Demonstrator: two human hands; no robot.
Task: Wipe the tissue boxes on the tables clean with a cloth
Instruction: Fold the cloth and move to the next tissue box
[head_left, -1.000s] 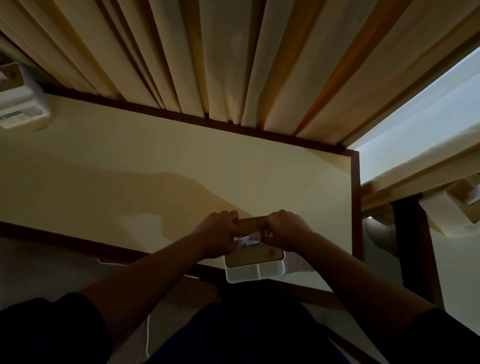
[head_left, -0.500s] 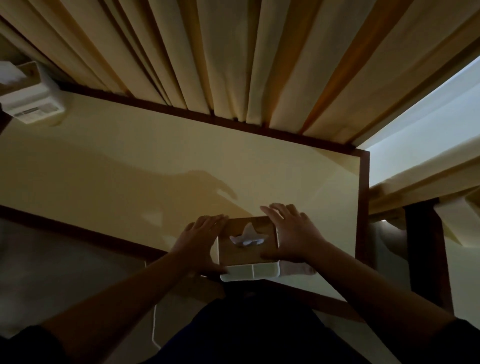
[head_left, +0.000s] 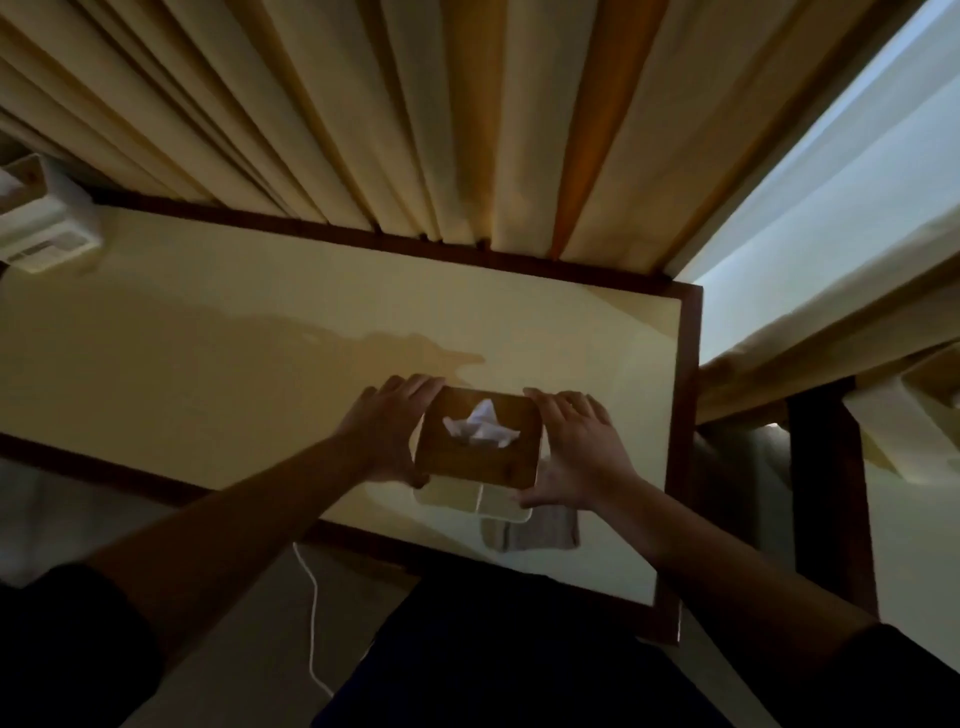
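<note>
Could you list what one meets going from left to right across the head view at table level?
Tissue box at the far-left corner → left hand → wooden-topped tissue box → right hand → table's right rim.

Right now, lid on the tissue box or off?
On. The brown lid sits over the white tissue box, a tissue sticking up through its slot.

Dim wide-angle view, daylight entering past the curtain (head_left: 467, 119) at upper right; arm shadows cross the table (head_left: 208, 332); edges bowed, soft.
</note>
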